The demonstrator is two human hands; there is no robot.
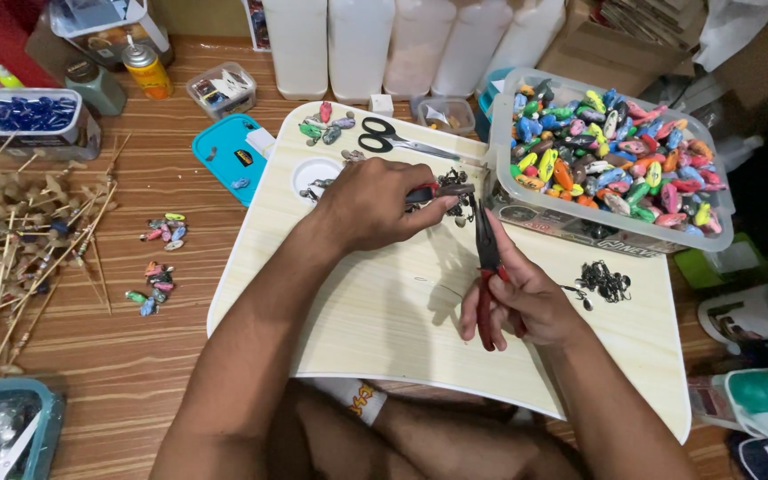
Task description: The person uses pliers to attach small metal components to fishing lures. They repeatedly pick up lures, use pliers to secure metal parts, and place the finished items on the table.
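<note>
Pliers (487, 258) sit gripped in my right hand (526, 302), my left hand (371, 204) pinching a small lure (442, 188), scissors (393, 138) beyond, clear bin (713, 242) of colourful lures (611, 147) far right.

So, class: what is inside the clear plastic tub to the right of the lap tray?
The clear plastic tub is heaped with small painted fishing lures in many colours. Only the top layer shows; whatever lies beneath them, and the tub's floor, is covered.

One pair of scissors (395, 139), one pair of red-handled pliers (488, 267), two hands, four white bottles (357, 44).
</note>
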